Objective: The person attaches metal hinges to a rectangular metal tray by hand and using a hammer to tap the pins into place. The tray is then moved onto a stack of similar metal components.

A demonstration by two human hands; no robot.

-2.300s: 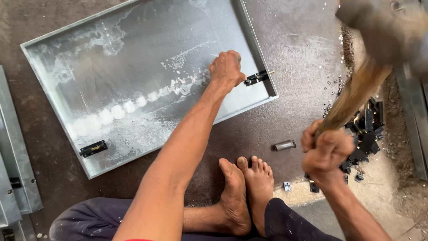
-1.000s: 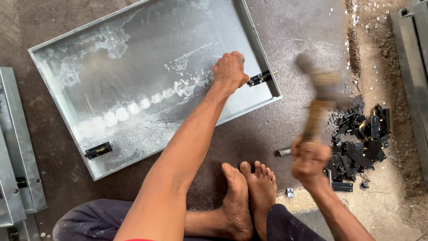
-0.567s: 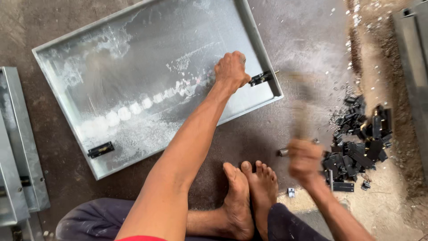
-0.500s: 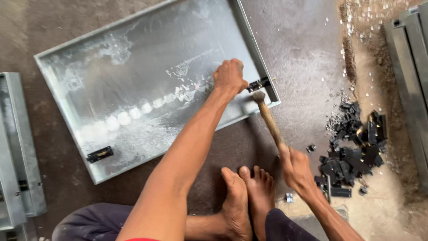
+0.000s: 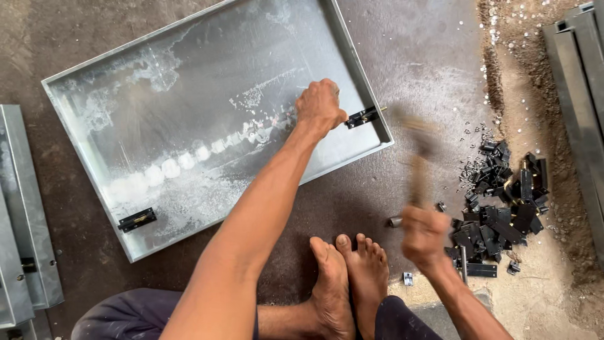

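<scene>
2 bare feet (image 5: 346, 277) sit crossed at the bottom edge, person seated on the dark floor (image 5: 428, 56). Right hand (image 5: 425, 234) just beside them, fingers wrapped tight round the handle of a hammer (image 5: 418, 160); hammer is raised off the floor and motion-blurred, its head probably at the upper end near the tray corner, hard to say exactly. Pile of small black metal fittings (image 5: 503, 204) lies right of that hand, plus 1 short grey pin (image 5: 395, 221) on the floor. Left hand (image 5: 319, 107) reaches further out, closed into a fist and pressed down on the galvanised sheet-metal tray (image 5: 189, 94), right beside the black latch fitting (image 5: 363, 117) on the tray's right rim. A 2nd black fitting (image 5: 136, 220) sits on the near rim, well apart. Grey metal channels (image 5: 25, 220) stacked at left, more at far right.

Step in hand, as I judge it: hammering the latch fitting home on the right rim while the left hand steadies it. Next blow calls for a square hit on the fitting, clear of the knuckles, tray held flat.
</scene>
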